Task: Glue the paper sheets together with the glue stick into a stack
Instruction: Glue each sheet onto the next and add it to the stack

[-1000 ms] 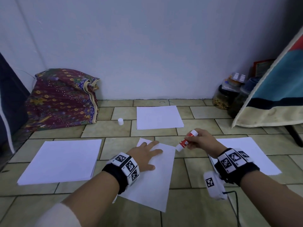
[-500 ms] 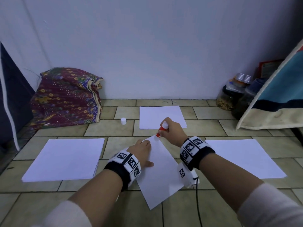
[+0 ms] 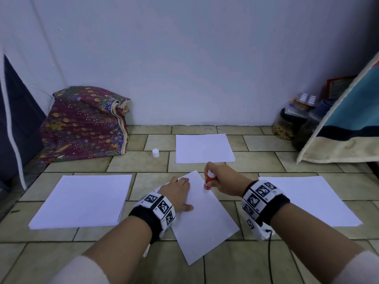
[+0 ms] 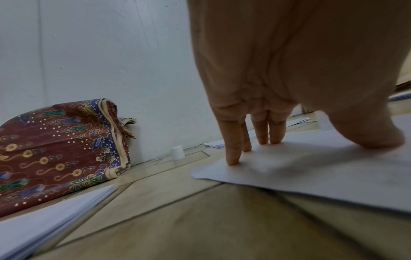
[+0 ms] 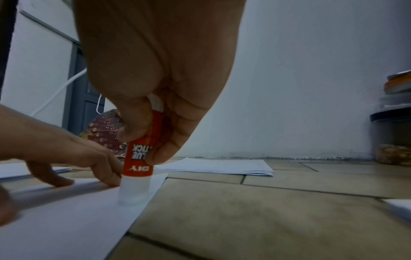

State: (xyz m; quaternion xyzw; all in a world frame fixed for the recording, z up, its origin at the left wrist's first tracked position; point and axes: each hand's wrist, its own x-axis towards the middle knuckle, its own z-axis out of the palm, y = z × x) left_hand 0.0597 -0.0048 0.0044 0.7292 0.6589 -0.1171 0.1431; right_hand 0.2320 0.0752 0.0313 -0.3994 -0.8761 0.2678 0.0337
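The right hand [image 3: 222, 179] held the glue stick [image 3: 209, 181] tight in its fingers, tip down on the sheet [image 3: 207, 222] near its far corner. The left hand [image 3: 176, 193] lay flat on the sheet beside the stick, fingers straight. The cap [image 3: 155, 153] stood on the floor [image 3: 266, 263], well beyond the sheet.

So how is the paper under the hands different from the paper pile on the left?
The sheet under the hands is a single sheet lying crooked; the left pile is many sheets thick and lies straighter. The left hand presses the single sheet while the right hand rubs the glue stick on it; nobody touches the pile. Both are plain white.
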